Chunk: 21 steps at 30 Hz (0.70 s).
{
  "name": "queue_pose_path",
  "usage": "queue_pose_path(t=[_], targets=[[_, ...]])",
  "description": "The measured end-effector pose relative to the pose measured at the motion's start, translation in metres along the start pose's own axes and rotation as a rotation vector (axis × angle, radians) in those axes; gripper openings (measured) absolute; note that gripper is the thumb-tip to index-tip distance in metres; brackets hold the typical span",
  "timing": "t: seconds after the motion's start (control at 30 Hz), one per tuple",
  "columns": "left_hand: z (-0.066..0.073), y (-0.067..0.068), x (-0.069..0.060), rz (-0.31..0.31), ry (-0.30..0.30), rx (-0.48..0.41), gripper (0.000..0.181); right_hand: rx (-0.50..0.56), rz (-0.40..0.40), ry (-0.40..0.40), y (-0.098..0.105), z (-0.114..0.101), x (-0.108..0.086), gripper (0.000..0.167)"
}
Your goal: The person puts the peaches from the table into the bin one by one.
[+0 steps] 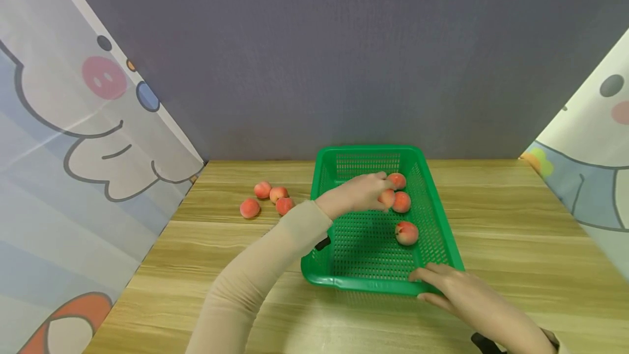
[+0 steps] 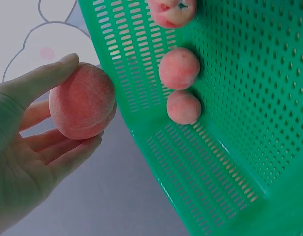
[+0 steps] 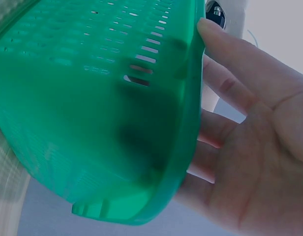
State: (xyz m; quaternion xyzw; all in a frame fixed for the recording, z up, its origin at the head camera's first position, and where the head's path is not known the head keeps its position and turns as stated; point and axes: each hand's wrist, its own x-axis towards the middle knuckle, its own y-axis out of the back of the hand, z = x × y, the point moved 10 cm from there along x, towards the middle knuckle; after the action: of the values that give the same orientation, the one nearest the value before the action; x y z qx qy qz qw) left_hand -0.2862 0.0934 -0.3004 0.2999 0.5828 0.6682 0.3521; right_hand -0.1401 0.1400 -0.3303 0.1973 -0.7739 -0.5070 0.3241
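The left hand (image 1: 357,193) (image 2: 38,123) holds a peach (image 1: 386,198) (image 2: 83,101) between thumb and fingers, over the green basket (image 1: 444,228) (image 2: 161,184) (image 3: 188,142). Three other peaches are inside along the basket's right side: one at the back (image 1: 397,181), one just in front of it (image 1: 402,202), and one nearer the front (image 1: 407,232). At the front right corner, the right hand (image 1: 454,291) (image 3: 255,132) grips the basket's rim, with fingers over the edge and the thumb outside.
Several peaches lie on the wooden table (image 1: 196,266) left of the basket, among them a leftmost one (image 1: 249,208) and one close to the left sleeve (image 1: 284,206). Behind the table stands a dark grey panel (image 1: 314,59); cartoon-printed sheets (image 1: 59,141) flank both sides.
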Motion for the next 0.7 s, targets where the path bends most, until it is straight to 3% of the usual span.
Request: queue_pose_path(t=[0.3,0.43,0.7], targets=[[0.012,-0.013,0.008,-0.044,-0.015,-0.061,0.038,0.0,-0.004,-0.001,0.0,0.0,0.0,0.025],[0.019,-0.017,0.011,-0.039,-0.049,-0.053,0.026,-0.004,0.01,0.011,0.001,-0.001,0.0,0.026],[0.026,-0.03,0.016,-0.084,-0.045,-0.026,0.037,-0.003,0.001,0.01,0.0,0.0,0.001,0.023]])
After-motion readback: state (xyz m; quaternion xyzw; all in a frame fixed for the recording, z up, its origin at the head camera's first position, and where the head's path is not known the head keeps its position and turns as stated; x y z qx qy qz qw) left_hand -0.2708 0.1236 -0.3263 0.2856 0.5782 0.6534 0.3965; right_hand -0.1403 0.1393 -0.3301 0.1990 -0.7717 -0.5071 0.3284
